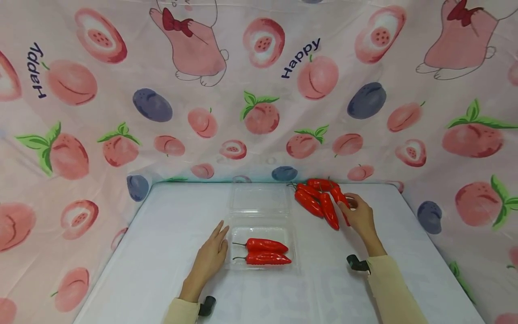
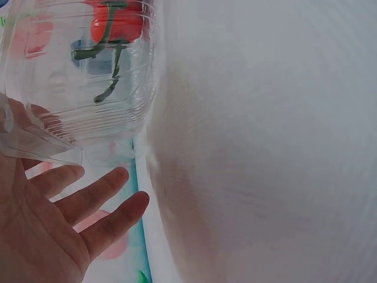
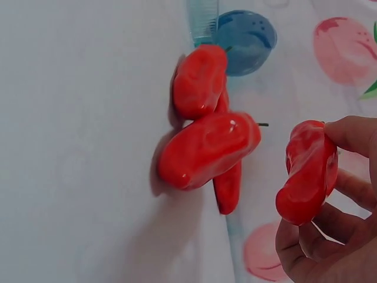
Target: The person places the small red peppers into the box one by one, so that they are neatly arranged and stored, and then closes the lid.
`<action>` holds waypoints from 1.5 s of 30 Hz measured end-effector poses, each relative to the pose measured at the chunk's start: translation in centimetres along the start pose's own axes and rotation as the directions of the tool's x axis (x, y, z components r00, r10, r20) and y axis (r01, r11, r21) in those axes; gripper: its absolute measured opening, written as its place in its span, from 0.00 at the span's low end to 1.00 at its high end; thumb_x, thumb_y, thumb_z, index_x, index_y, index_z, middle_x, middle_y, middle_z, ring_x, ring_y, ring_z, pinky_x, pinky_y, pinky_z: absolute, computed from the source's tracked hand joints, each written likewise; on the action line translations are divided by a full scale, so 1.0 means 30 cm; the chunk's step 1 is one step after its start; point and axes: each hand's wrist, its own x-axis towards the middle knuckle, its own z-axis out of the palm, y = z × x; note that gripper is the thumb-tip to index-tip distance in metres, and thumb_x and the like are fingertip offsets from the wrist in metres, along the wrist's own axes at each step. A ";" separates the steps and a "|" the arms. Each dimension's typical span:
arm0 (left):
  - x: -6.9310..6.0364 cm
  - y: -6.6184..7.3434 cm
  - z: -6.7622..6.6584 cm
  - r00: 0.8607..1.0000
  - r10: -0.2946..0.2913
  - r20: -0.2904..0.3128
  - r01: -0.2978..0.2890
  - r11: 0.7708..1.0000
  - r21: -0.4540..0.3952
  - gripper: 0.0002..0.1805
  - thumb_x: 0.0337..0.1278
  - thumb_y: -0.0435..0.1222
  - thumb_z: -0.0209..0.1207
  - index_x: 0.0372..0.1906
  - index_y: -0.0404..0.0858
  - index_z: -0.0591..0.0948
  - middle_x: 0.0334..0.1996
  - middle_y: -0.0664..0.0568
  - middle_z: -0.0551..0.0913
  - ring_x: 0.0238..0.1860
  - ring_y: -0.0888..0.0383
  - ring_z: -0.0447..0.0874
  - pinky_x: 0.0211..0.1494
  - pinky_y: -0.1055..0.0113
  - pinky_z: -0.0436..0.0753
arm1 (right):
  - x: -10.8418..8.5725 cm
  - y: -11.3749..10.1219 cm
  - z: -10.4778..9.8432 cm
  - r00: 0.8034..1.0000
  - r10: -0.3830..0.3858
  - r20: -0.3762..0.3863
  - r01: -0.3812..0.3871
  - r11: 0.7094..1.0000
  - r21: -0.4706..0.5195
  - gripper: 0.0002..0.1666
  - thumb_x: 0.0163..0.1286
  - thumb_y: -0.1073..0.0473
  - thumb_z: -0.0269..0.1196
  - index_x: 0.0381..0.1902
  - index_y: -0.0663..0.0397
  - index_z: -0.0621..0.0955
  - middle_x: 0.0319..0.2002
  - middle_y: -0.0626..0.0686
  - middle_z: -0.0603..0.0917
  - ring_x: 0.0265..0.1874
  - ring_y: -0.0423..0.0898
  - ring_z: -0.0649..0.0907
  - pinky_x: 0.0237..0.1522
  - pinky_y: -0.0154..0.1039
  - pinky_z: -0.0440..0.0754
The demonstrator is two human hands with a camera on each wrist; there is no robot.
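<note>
My right hand (image 1: 361, 218) pinches a long red pepper (image 3: 307, 174) between thumb and fingers at the right side of a small pile. Several other red peppers (image 1: 309, 203) lie in that pile on the table. At the left side of a clear plastic clamshell box (image 1: 294, 252) is my left hand (image 1: 210, 256), its fingers extended and spread. Part of that hand shows through the clear plastic in the left wrist view; whether it touches the wall I cannot tell. Inside the box two red peppers (image 1: 267, 245) lie side by side, green stems pointing left.
The box's transparent lid (image 1: 260, 199) is folded back toward the rear of the table. A white surface (image 1: 174, 234) covers the table. Behind and beside it hangs a pink cloth (image 1: 226, 99) printed with fruit. Each wrist carries a small black camera (image 1: 358, 263).
</note>
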 end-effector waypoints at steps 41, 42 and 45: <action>0.008 0.004 -0.011 1.000 0.002 0.005 -0.002 1.000 0.012 0.24 0.70 0.34 0.52 0.69 0.39 0.72 0.75 0.48 0.64 0.65 0.42 0.76 0.61 0.44 0.78 | -0.128 -0.221 0.054 0.953 -0.301 -0.038 0.303 0.948 0.098 0.25 0.67 0.53 0.66 0.60 0.53 0.77 0.52 0.61 0.84 0.50 0.57 0.82 0.37 0.27 0.80; 0.007 0.004 -0.011 1.000 0.001 0.006 -0.001 1.000 0.012 0.24 0.70 0.34 0.52 0.69 0.39 0.72 0.75 0.48 0.64 0.65 0.42 0.76 0.61 0.44 0.78 | -0.130 -0.223 0.057 0.953 -0.302 -0.033 0.304 0.947 0.107 0.25 0.67 0.53 0.66 0.60 0.53 0.76 0.52 0.62 0.84 0.48 0.56 0.82 0.36 0.28 0.80; 0.008 0.004 -0.011 1.000 -0.001 0.008 0.001 1.000 0.008 0.24 0.70 0.34 0.51 0.69 0.39 0.72 0.75 0.48 0.64 0.65 0.41 0.76 0.61 0.43 0.78 | -0.135 -0.226 0.070 0.952 -0.306 -0.021 0.307 0.945 0.113 0.26 0.67 0.53 0.66 0.61 0.52 0.76 0.52 0.62 0.84 0.45 0.55 0.82 0.33 0.29 0.81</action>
